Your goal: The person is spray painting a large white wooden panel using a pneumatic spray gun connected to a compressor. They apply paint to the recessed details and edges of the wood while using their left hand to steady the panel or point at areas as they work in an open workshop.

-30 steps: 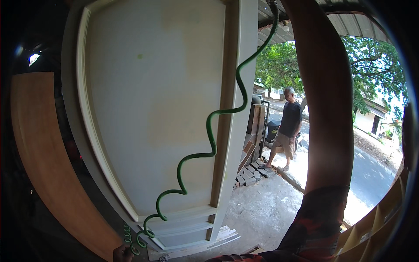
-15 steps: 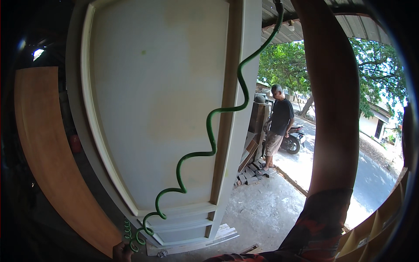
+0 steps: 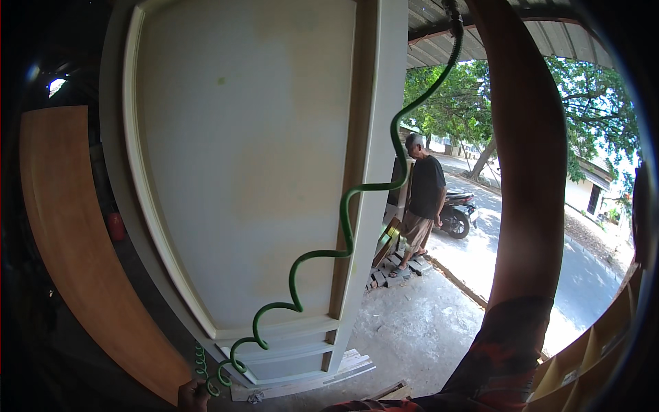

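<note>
A tall white panelled door [image 3: 240,151], with yellowish patches on its large panel, stands upright before me. Across its face runs a green coiled air hose [image 3: 347,220], stretched out from lower left to upper right. Low down at the door's bottom left corner, my left hand [image 3: 193,396] is closed around the hose, small and dark in the picture. My right arm [image 3: 528,172] is raised along the right side and runs out through the top edge, so its hand is hidden. Near that arm, the hose's upper end joins a dark fitting [image 3: 454,17].
A brown wooden board [image 3: 65,226] leans at left, near a red container [image 3: 117,226]. Outside, a person [image 3: 424,192] in a dark shirt stands by grey blocks [image 3: 381,276] and a motorcycle [image 3: 456,213]. White strips [image 3: 329,376] lie beneath the door; wooden frames [image 3: 583,371] stand at right.
The hose's upper end has shifted right and slightly down, and its coils have swung right across the door. The person outside has moved left, nearer the door's edge. My left hand stays put.
</note>
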Demonstrator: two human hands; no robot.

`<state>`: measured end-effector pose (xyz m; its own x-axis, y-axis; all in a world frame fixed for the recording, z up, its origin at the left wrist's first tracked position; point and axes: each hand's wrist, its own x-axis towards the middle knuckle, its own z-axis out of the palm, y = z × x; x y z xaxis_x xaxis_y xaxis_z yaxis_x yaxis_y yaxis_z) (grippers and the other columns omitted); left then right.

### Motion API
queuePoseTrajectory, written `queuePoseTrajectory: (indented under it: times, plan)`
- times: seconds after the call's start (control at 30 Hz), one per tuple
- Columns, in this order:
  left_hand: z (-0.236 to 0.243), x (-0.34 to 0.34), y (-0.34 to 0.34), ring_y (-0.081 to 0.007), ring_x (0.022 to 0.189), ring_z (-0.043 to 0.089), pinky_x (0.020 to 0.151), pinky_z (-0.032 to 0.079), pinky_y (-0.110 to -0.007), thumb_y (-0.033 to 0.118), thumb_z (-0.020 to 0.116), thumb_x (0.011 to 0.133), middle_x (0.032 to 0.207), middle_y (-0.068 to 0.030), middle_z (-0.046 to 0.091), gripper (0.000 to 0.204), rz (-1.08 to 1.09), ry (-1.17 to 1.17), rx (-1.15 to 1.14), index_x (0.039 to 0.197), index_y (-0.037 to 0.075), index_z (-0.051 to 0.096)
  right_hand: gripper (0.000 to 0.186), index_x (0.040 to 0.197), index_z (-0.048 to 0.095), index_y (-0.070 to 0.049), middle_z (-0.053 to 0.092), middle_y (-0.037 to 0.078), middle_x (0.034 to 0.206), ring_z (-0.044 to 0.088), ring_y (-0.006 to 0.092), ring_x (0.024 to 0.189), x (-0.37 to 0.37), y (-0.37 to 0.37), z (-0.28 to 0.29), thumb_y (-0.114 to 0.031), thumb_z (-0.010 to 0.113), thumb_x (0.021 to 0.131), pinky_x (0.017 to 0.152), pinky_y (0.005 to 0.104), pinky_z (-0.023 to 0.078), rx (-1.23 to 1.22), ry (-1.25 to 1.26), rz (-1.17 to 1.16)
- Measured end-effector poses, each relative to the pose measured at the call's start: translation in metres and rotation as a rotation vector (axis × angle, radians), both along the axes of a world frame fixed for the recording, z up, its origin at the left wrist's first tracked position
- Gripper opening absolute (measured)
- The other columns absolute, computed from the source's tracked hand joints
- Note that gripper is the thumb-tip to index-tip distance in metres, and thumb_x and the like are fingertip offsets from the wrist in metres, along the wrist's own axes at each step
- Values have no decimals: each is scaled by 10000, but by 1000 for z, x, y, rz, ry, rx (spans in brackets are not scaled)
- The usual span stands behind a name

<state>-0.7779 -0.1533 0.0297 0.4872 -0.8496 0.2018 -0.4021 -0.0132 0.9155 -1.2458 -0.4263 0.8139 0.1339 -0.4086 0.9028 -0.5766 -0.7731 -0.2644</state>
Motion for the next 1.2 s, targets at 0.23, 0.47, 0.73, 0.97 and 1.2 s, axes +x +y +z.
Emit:
queuePoseTrajectory:
  times: [0.23, 0.47, 0.73, 0.97, 1.2]
  plan:
    - [7, -16, 0, -87, 591, 527, 552, 387, -302, 371, 716, 1039, 638, -12, 604, 431, 53, -23, -32, 776, 39, 635, 383, 1010, 676, -66, 489, -10, 650, 359, 85, 463, 25, -7, 25, -414, 559, 1114, 409, 300, 283, 2, -46, 626]
    - [15, -23, 5, -85, 598, 532, 560, 389, -292, 362, 711, 1037, 648, -13, 610, 417, 25, 53, -27, 785, 38, 640, 361, 1119, 711, -54, 572, 18, 730, 359, 78, 455, 14, 13, -3, -356, 518, 1149, 407, 274, 298, -12, -84, 612]
    - [-13, 17, 4, -71, 637, 540, 600, 409, -288, 277, 708, 1022, 685, 6, 616, 290, -93, -37, 36, 868, 31, 703, 326, 1128, 709, -64, 606, 39, 772, 375, 72, 460, -22, 20, -78, -345, 544, 1141, 394, 263, 293, -31, -168, 266]
    - [-48, 87, 5, -69, 697, 580, 639, 453, -293, 101, 669, 982, 751, 12, 648, 149, -261, -17, 240, 1019, -22, 743, 361, 1145, 706, -56, 673, 61, 848, 355, 59, 436, -37, 41, -228, -384, 556, 1132, 397, 253, 263, 120, -309, 200]
    - [-97, 167, 28, -107, 781, 658, 714, 518, -327, 123, 712, 975, 820, -37, 716, 153, -327, -120, 466, 1033, -11, 760, 392, 1153, 676, -47, 779, 105, 965, 356, 42, 375, 35, 99, -444, -426, 577, 1130, 381, 261, 216, 348, -559, -28]
